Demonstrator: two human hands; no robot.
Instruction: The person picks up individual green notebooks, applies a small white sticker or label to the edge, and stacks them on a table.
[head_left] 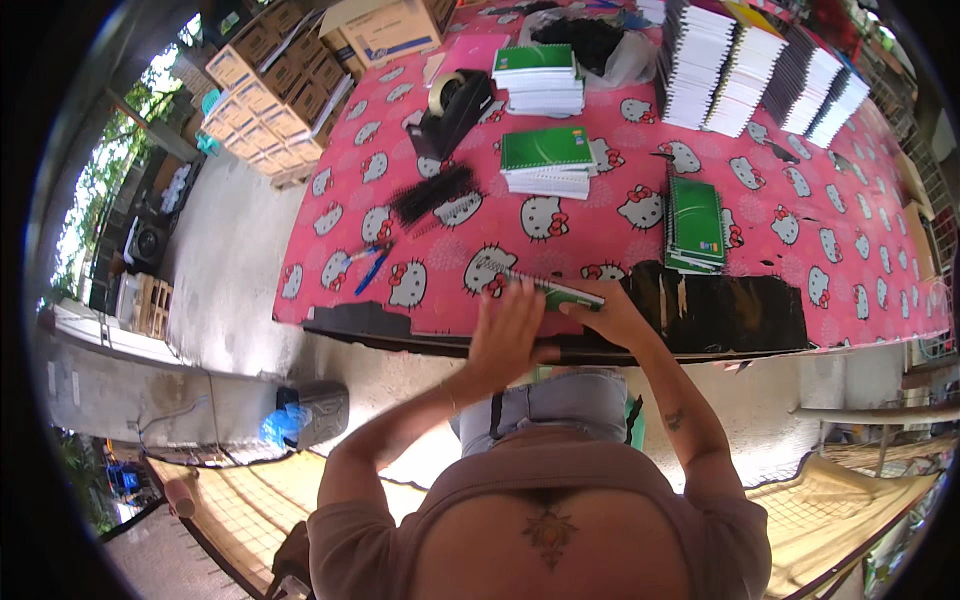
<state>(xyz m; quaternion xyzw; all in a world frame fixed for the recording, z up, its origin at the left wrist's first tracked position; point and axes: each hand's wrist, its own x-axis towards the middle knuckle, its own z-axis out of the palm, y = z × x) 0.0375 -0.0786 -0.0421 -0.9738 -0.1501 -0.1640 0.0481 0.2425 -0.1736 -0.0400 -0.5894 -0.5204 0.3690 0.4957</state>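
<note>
Close to the table's front edge, a green-covered notebook (570,293) is held tilted, its narrow side toward me. My right hand (608,316) grips its right end, thumb on the near side. At the other end my left hand (508,330) has its fingers stretched out against the notebook, slightly blurred. A spiral coil (495,267) seems to stick out past that end, partly hidden by the fingers. To the right lies a small stack of green spiral notebooks (695,225). Loose black coils (432,197) lie farther off to the left, with blue-handled tools (373,268) nearer.
Two more stacks, a nearer green notebook stack (548,160) and a farther green notebook stack (538,80), stand mid-table. A black tape dispenser (450,115) sits left of them. Tall notebook piles (715,75) rise at the back right. Cartons (270,100) are stacked beyond the left edge.
</note>
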